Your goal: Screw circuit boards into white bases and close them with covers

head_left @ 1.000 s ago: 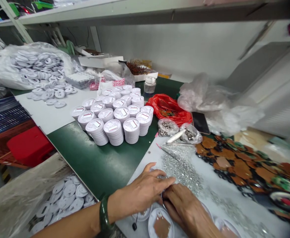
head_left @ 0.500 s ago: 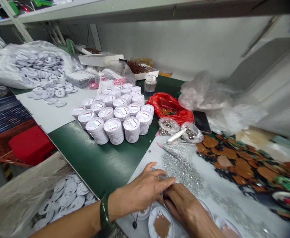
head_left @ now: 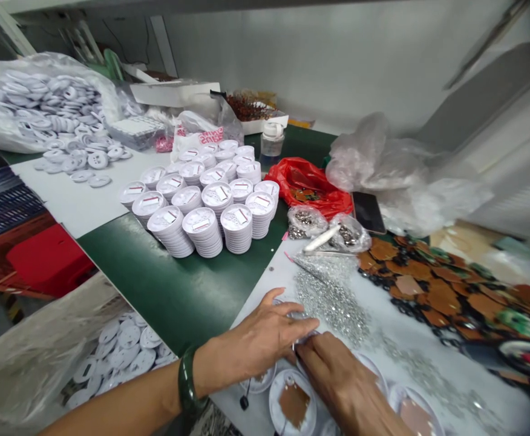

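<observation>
My left hand, with a green bangle on the wrist, and my right hand meet over a white board. Their fingers close around a small round white disc, mostly hidden by them. A heap of silver rhinestones lies just beyond my fingertips. Below my hands sit several white plates, and the nearest plate carries a brown patch. Many stacks of white discs stand farther off on the green table.
A clear bag of white discs lies at far left, with more discs in a bin below the table edge. Nearby are a red plastic bag, bags of metal studs, a phone and brown-and-black patterned pieces.
The whole scene has shifted slightly up and left as my head moved. My hands stay at the same disc, with only a small shift of the fingers.
</observation>
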`<state>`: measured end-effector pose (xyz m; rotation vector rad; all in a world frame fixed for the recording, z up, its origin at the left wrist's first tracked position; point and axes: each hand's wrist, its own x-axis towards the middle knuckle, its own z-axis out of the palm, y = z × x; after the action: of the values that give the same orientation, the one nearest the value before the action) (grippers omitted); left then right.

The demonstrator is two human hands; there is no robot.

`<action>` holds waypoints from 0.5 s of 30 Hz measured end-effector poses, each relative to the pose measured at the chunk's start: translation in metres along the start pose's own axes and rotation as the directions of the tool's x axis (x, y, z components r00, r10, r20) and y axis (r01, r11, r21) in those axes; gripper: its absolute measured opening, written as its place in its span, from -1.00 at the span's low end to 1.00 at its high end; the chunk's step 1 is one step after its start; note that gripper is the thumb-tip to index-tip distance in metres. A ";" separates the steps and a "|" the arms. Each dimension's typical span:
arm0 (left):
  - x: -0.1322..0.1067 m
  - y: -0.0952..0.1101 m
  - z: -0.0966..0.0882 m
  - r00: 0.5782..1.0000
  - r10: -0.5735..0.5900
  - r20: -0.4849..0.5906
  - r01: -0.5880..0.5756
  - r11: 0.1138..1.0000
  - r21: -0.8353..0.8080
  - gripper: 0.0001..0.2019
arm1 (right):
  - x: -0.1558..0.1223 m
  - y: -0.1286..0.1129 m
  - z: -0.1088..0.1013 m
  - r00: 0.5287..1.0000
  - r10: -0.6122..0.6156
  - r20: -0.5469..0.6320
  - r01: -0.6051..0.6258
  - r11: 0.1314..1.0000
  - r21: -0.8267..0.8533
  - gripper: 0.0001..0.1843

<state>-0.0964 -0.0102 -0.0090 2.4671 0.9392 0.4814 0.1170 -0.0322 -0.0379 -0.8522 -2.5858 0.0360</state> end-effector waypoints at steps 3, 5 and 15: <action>-0.001 0.002 -0.002 1.000 -0.005 0.003 0.005 1.000 -0.001 -0.55 | 0.003 -0.017 -0.010 0.998 -0.063 0.024 0.066 0.992 -0.111 -0.62; 0.000 0.000 -0.001 1.000 -0.006 0.003 0.006 1.000 0.007 -0.53 | 0.007 -0.025 -0.016 0.991 -0.121 0.052 0.129 0.970 -0.207 -0.62; -0.026 0.030 -0.025 1.000 -0.007 0.007 0.007 1.000 0.024 -0.38 | -0.015 -0.006 -0.063 0.993 -0.073 0.096 0.070 0.997 0.027 -0.59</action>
<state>-0.1107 -0.0414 0.0235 2.4841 0.9560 0.4611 0.1491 -0.0523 0.0144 -0.7664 -2.6987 0.0891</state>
